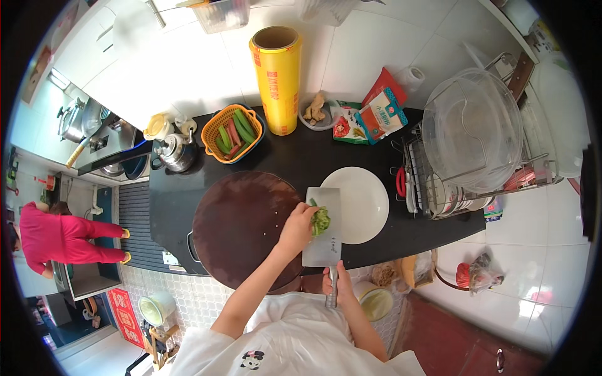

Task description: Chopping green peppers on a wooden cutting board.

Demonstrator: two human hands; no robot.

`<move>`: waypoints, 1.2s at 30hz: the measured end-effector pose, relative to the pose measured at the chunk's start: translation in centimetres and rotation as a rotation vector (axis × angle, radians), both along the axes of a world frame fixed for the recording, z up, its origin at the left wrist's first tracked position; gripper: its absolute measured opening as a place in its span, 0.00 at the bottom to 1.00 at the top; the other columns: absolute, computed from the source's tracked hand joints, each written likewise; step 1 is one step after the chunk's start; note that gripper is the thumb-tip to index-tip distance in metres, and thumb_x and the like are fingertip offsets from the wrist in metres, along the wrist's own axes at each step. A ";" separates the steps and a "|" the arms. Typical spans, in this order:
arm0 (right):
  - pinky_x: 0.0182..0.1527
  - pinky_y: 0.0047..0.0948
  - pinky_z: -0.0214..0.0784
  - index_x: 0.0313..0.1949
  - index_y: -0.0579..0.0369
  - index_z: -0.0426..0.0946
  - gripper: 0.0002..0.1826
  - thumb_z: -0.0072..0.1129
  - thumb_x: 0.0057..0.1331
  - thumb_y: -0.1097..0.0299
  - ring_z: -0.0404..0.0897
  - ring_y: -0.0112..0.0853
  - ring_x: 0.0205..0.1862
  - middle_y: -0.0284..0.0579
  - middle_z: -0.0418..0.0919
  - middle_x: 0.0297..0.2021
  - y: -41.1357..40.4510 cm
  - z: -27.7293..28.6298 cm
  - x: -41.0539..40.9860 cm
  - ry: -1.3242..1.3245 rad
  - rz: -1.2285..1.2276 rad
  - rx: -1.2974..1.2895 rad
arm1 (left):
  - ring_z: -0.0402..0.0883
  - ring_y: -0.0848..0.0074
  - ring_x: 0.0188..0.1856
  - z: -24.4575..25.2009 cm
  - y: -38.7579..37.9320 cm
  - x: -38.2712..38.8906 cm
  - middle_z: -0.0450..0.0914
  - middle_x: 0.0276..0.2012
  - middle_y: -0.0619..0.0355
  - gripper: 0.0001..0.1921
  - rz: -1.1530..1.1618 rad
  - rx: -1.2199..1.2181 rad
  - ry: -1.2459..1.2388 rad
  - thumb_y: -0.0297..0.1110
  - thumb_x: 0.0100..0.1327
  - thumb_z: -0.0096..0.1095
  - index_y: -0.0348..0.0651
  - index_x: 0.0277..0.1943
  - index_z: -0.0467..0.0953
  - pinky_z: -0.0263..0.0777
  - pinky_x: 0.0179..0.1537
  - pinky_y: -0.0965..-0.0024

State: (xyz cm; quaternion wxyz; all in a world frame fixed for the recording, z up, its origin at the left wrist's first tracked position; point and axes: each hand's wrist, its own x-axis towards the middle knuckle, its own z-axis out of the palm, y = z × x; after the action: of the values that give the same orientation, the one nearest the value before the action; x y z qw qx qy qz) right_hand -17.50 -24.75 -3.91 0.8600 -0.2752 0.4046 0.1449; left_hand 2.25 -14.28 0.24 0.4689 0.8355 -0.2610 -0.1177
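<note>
My right hand (339, 282) grips the metal handle of a cleaver (321, 251), whose broad blade lies flat in the air between a round dark cutting board (235, 225) and a white plate (362, 207). On the blade sits a small heap of chopped green vegetable (320, 221). My left hand (297, 228) has its fingers on the heap's left side, against the blade. The blade covers the plate's left edge and the board's right edge. A few small pale bits dot the board.
Behind are an orange basket (207, 136) of okra, a yellow wrap roll (277, 84), a bowl of ginger (316, 113) and seasoning packets (382, 115). A kettle (176, 152) stands left, a dish rack (442, 202) right. A person in pink (70, 232) stands far left.
</note>
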 end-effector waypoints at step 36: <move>0.14 0.22 0.60 0.35 0.62 0.71 0.25 0.41 0.72 0.48 0.67 0.24 0.12 0.39 0.70 0.17 -3.1 3.9 3.5 0.082 -0.185 -0.419 | 0.53 0.46 0.66 -7.0 -10.7 0.7 0.63 0.60 0.46 0.27 0.136 0.252 -0.313 0.30 0.55 0.60 0.38 0.59 0.66 0.48 0.65 0.49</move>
State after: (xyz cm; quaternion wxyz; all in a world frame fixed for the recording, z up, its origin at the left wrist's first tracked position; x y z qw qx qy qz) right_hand -13.98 -27.83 0.01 0.7766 -0.4035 0.4837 -0.0107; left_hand 2.91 -24.94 -6.75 0.3214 0.9113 -0.2569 0.0136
